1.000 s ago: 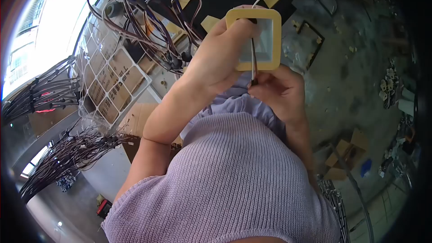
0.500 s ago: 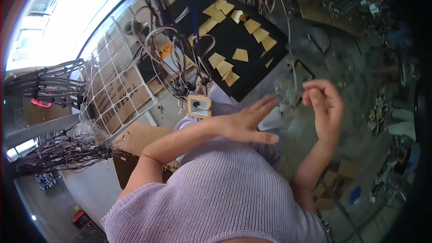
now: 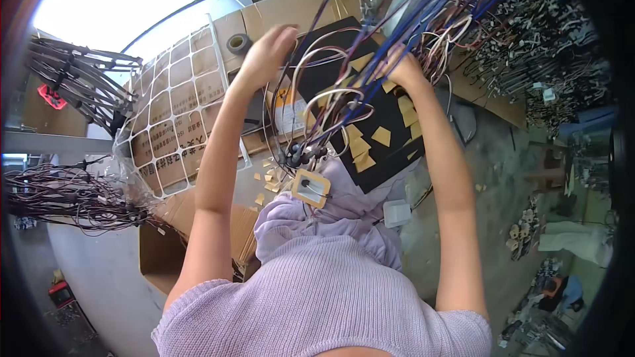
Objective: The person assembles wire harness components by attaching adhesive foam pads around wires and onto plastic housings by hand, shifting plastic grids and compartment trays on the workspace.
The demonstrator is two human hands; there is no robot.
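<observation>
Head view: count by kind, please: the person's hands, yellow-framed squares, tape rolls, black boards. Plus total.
Hands, left hand and right hand: 2
Yellow-framed square: 1
Tape roll: 1
Black board: 1
Total: 5

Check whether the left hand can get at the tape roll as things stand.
Probably yes: the left hand is close beside the tape roll, and nothing visible stands between them.
</observation>
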